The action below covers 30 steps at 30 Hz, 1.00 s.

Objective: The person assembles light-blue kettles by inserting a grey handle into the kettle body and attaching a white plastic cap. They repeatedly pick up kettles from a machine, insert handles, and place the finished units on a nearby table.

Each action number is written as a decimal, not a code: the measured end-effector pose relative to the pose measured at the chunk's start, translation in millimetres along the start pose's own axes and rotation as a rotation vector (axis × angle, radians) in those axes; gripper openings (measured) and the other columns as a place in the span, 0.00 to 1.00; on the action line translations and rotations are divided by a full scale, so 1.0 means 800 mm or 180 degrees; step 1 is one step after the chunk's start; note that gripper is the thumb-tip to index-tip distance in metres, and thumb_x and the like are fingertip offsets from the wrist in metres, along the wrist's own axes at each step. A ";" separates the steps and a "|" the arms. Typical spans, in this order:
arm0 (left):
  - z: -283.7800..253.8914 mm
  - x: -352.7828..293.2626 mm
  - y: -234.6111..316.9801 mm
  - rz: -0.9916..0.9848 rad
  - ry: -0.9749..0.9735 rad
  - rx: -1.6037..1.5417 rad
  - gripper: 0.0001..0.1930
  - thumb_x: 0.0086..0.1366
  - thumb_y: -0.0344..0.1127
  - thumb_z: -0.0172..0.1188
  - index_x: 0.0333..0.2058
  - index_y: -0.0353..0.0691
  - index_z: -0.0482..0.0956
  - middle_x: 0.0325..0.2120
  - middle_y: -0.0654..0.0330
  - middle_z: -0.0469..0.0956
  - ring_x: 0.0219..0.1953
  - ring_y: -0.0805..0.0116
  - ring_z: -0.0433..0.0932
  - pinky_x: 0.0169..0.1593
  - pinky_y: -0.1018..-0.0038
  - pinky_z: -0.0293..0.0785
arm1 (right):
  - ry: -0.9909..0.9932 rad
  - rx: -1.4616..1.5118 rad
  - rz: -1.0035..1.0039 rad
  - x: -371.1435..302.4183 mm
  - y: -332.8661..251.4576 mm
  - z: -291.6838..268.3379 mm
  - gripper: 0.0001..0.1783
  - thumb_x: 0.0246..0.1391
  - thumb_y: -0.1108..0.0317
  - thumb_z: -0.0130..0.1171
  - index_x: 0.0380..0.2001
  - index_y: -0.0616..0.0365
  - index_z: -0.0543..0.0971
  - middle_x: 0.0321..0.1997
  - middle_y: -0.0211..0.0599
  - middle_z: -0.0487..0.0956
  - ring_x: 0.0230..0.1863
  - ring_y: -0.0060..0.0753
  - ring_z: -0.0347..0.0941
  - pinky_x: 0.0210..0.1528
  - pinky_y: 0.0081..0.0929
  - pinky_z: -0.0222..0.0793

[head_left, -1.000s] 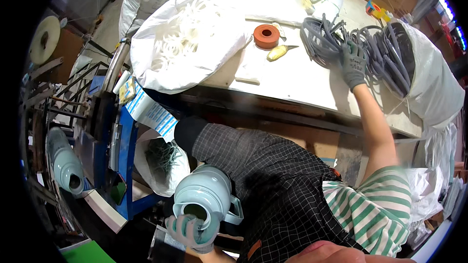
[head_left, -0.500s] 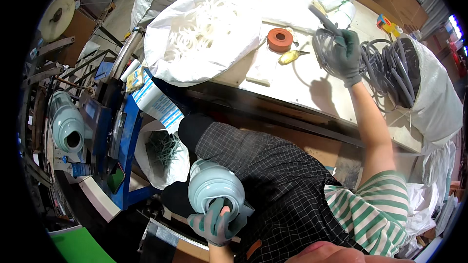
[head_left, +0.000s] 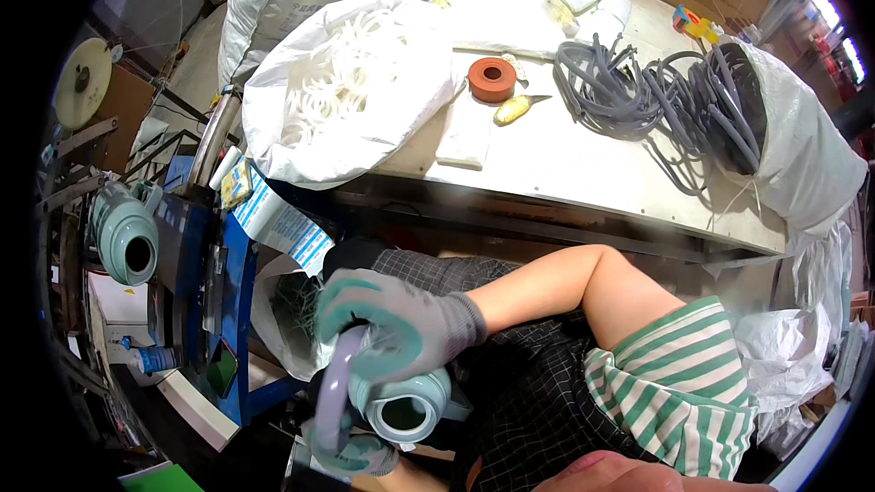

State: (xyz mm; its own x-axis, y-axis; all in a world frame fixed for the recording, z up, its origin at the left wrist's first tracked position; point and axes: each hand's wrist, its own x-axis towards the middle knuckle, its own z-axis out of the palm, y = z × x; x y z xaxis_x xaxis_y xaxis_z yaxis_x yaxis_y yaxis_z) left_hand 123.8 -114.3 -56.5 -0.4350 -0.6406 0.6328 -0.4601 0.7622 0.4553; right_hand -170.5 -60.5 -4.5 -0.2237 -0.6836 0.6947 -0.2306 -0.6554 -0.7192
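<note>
My right hand (head_left: 392,328), in a grey and green glove, is closed on the upper end of a smooth grey strip (head_left: 335,387), like a rubber seal. The strip bows downward, and its lower end overlaps my left hand (head_left: 355,452), also gloved. Blur and the strip partly hide the left fingers, so I cannot tell whether they grip it. Just right of the strip rests a glossy pale blue-green plastic vessel (head_left: 430,398) against my lap, its round dark opening toward me. My right hand and forearm cover part of it.
The white table (head_left: 538,164) ahead bears a sack (head_left: 260,141) of white rings, an orange tape roll (head_left: 492,79), a yellow-handled tool (head_left: 513,109) and grey strip coils (head_left: 606,96). Another pale vessel (head_left: 123,241) stands left, beside a blue frame (head_left: 239,310). A white bag (head_left: 273,310) sits below.
My right hand has come from the strip coils on the table down to the vessel, bringing a grey strip. My left hand has left the vessel's opening and moved left and down.
</note>
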 end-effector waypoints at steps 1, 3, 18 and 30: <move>-0.008 -0.009 -0.001 -0.0189 0.0271 0.0189 0.35 0.77 0.60 0.54 0.62 0.29 0.70 0.56 0.44 0.78 0.49 0.49 0.83 0.51 0.60 0.84 | 0.0192 -0.0028 -0.0224 0.007 -0.001 0.018 0.39 0.44 0.53 0.80 0.56 0.57 0.75 0.57 0.49 0.73 0.56 0.54 0.73 0.58 0.48 0.71; -0.006 -0.022 -0.014 -0.0520 0.0781 0.0361 0.29 0.78 0.53 0.55 0.63 0.33 0.70 0.54 0.47 0.78 0.45 0.52 0.83 0.50 0.63 0.83 | -0.0340 0.0129 -0.0640 -0.013 0.008 0.043 0.54 0.42 0.40 0.80 0.67 0.57 0.71 0.66 0.53 0.70 0.66 0.59 0.68 0.66 0.54 0.66; 0.027 0.063 0.025 -0.3017 0.1548 -0.4098 0.12 0.79 0.42 0.52 0.33 0.46 0.69 0.20 0.70 0.64 0.19 0.78 0.63 0.23 0.79 0.61 | -0.1396 0.0739 0.0666 -0.032 0.000 -0.012 0.43 0.34 0.45 0.89 0.48 0.60 0.79 0.42 0.50 0.88 0.53 0.62 0.83 0.65 0.67 0.69; 0.020 0.065 0.062 -0.3242 0.0575 -0.3825 0.14 0.78 0.43 0.52 0.39 0.38 0.76 0.32 0.61 0.75 0.33 0.74 0.74 0.38 0.75 0.73 | -0.2282 0.0800 -0.0104 0.014 -0.015 0.005 0.31 0.38 0.53 0.81 0.43 0.59 0.82 0.40 0.44 0.87 0.50 0.64 0.85 0.64 0.67 0.70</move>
State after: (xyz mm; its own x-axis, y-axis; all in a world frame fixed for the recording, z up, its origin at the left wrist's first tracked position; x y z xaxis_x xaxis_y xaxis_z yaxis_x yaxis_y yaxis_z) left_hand 66.0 -111.6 -11.2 -0.2055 -0.9557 -0.2108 0.4034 -0.2789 0.8715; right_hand -166.2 -61.7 12.1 0.4694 -0.6476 0.6002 0.0154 -0.6736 -0.7389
